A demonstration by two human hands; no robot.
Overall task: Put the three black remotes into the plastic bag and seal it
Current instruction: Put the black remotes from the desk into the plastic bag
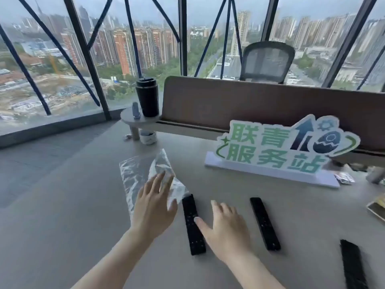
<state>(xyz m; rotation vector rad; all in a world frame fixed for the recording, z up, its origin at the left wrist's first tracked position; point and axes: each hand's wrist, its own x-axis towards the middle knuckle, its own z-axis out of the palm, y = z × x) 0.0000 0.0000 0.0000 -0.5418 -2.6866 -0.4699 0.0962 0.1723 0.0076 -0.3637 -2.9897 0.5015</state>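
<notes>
A clear plastic bag (133,174) lies crumpled on the grey desk, its right side folded up. My left hand (153,207) rests over the bag's near right part with fingers spread, holding nothing. Three black remotes lie flat on the desk. The left remote (191,232) has its far end just under the bag's edge. My right hand (226,230) hovers over the desk between the left and middle remotes, and its thumb tip touches the left one. The middle remote (264,223) and the right remote (353,265) lie apart, untouched.
A white and green sign (277,151) stands behind the remotes. A brown divider panel (250,105) runs along the back. A black tumbler (147,98) stands on a small round shelf, with a white cup (147,137) below. Small clutter sits at the right edge.
</notes>
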